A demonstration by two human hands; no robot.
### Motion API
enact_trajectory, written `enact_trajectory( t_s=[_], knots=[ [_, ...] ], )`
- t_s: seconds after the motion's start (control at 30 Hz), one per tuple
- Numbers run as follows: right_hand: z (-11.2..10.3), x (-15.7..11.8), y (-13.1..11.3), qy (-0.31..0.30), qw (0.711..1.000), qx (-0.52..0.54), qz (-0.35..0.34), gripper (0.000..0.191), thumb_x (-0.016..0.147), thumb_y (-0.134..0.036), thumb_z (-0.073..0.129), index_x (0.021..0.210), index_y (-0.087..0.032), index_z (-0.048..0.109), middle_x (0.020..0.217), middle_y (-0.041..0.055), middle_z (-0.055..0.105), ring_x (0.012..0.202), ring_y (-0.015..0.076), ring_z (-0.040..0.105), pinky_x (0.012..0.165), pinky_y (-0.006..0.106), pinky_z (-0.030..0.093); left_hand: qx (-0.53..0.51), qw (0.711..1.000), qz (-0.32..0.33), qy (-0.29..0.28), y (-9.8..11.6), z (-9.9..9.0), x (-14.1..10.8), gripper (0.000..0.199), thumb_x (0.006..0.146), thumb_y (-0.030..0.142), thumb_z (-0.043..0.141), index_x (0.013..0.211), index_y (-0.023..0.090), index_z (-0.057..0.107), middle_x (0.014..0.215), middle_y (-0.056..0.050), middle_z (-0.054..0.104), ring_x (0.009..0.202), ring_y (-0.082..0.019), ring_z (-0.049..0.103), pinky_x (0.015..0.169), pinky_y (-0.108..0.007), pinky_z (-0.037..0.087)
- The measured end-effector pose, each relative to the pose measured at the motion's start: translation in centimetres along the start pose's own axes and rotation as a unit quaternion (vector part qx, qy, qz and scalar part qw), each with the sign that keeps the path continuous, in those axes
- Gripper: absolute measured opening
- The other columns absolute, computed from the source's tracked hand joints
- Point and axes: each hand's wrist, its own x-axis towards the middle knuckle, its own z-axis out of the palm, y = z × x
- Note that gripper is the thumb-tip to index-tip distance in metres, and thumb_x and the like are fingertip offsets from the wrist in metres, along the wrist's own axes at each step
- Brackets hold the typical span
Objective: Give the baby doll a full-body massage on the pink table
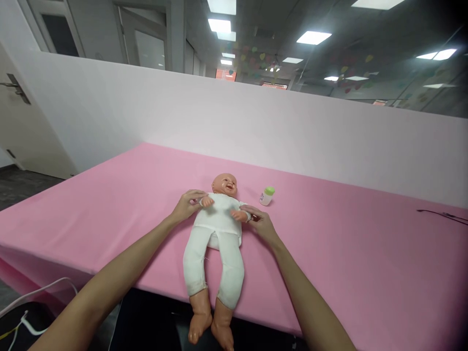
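Wearing white, the doll [222, 214] has possibly stained trouser cuffs [198, 287]

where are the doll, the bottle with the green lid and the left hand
doll [220, 220]: head view, on its torso
bottle [266, 197]: head view, on its pale body
left hand [186, 206]: head view, on its back

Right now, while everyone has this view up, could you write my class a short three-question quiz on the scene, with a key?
1. What colour is the lid of the small bottle?
2. True or false: the doll lies face down.
3. The left hand and right hand are at the doll's: A) feet; B) arms; C) knees.

Key: 1. Green. 2. False. 3. B.
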Motion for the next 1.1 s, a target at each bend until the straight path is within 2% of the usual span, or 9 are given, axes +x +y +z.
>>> enact_trajectory(
  t_s=[0.13, 0.23, 0.4, 0.57, 0.7, 0.8, 0.9, 1.0, 1.1],
  knots=[
    [-0.9, 0.6, 1.7, 0.200, 0.970, 0.126, 0.061, 0.051, 0.063, -0.046, 0.093, 0.104, -0.022, 0.076, 0.090, 0.0031, 0.077, 0.079, 0.0206, 0.069, 0.071, 0.034, 0.060, -0.107, 0.973, -0.132, 0.155, -0.6, -0.4, 0.3, 0.034, 0.078, 0.047, 0.080, 0.092, 0.017, 0.076, 0.091, -0.008, 0.075, 0.079, -0.022, 0.066, 0.069, -0.031, 0.050],
    [-1.7, 0.8, 3.1, 0.247, 0.942, 0.185, 0.129, 0.043, 0.060, -0.050, 0.094, 0.084, -0.022, 0.071, 0.061, -0.0033, 0.061, 0.051, 0.0133, 0.052, 0.048, 0.027, 0.050, -0.146, 0.941, -0.217, 0.213, -1.6, -0.9, 0.3, 0.045, 0.072, 0.057, 0.083, 0.085, 0.016, 0.070, 0.075, -0.004, 0.068, 0.060, -0.016, 0.059, 0.058, -0.029, 0.047],
    [-1.8, 0.7, 2.3, 0.202, 0.959, 0.178, 0.086, 0.048, 0.062, -0.042, 0.096, 0.101, -0.024, 0.076, 0.082, 0.0003, 0.072, 0.067, 0.0166, 0.064, 0.065, 0.031, 0.058, -0.127, 0.969, -0.150, 0.152, -1.4, -1.0, 0.4, 0.033, 0.074, 0.043, 0.083, 0.092, 0.015, 0.076, 0.087, -0.007, 0.074, 0.076, -0.022, 0.068, 0.066, -0.032, 0.054],
    [-0.2, 0.0, 0.4, -0.013, 1.000, 0.022, -0.006, 0.033, 0.075, -0.039, 0.088, 0.105, -0.025, 0.083, 0.124, 0.0081, 0.074, 0.114, 0.0290, 0.068, 0.099, 0.043, 0.056, 0.036, 0.997, 0.062, -0.040, -0.1, -0.2, -0.2, 0.033, 0.085, 0.015, 0.062, 0.109, 0.027, 0.083, 0.119, -0.007, 0.077, 0.116, -0.028, 0.064, 0.096, -0.044, 0.054],
    [0.4, -0.4, 0.1, -0.089, 0.995, -0.040, -0.027, 0.023, 0.083, -0.042, 0.080, 0.101, -0.028, 0.085, 0.125, 0.0081, 0.073, 0.118, 0.0292, 0.067, 0.101, 0.045, 0.054, 0.106, 0.983, 0.130, -0.078, 0.1, -0.1, -0.6, 0.046, 0.085, 0.007, 0.054, 0.111, 0.032, 0.083, 0.122, -0.005, 0.076, 0.118, -0.026, 0.061, 0.099, -0.048, 0.052],
    [0.0, -0.2, 0.1, -0.031, 0.999, -0.002, -0.009, 0.029, 0.079, -0.042, 0.084, 0.104, -0.027, 0.084, 0.123, 0.0079, 0.075, 0.120, 0.0292, 0.066, 0.101, 0.043, 0.055, 0.068, 0.995, 0.063, -0.029, 0.3, 0.0, -0.5, 0.033, 0.087, 0.017, 0.064, 0.112, 0.028, 0.082, 0.121, -0.007, 0.077, 0.115, -0.028, 0.064, 0.092, -0.043, 0.054],
    [-0.7, 0.3, 0.9, 0.110, 0.990, 0.085, 0.025, 0.042, 0.068, -0.043, 0.092, 0.105, -0.024, 0.081, 0.106, 0.0053, 0.078, 0.099, 0.0238, 0.071, 0.088, 0.037, 0.058, -0.025, 0.996, -0.048, 0.078, 0.2, 0.1, -0.2, 0.027, 0.084, 0.031, 0.073, 0.108, 0.021, 0.080, 0.112, -0.009, 0.078, 0.102, -0.027, 0.069, 0.078, -0.034, 0.055],
    [-1.5, 0.6, 2.3, 0.225, 0.954, 0.168, 0.107, 0.045, 0.057, -0.048, 0.097, 0.086, -0.021, 0.076, 0.069, -0.0017, 0.067, 0.060, 0.0145, 0.059, 0.059, 0.029, 0.054, -0.108, 0.965, -0.155, 0.185, -0.4, -0.1, 0.1, 0.031, 0.077, 0.042, 0.079, 0.093, 0.016, 0.073, 0.089, -0.007, 0.074, 0.079, -0.022, 0.068, 0.066, -0.030, 0.053],
    [-1.9, 0.6, 3.2, 0.246, 0.933, 0.191, 0.178, 0.044, 0.054, -0.049, 0.098, 0.069, -0.020, 0.069, 0.054, -0.0040, 0.054, 0.051, 0.0122, 0.049, 0.051, 0.027, 0.049, -0.156, 0.920, -0.271, 0.236, -1.0, -0.6, 0.2, 0.040, 0.069, 0.049, 0.084, 0.084, 0.016, 0.066, 0.074, -0.003, 0.067, 0.061, -0.016, 0.061, 0.058, -0.028, 0.050]
  ],
)
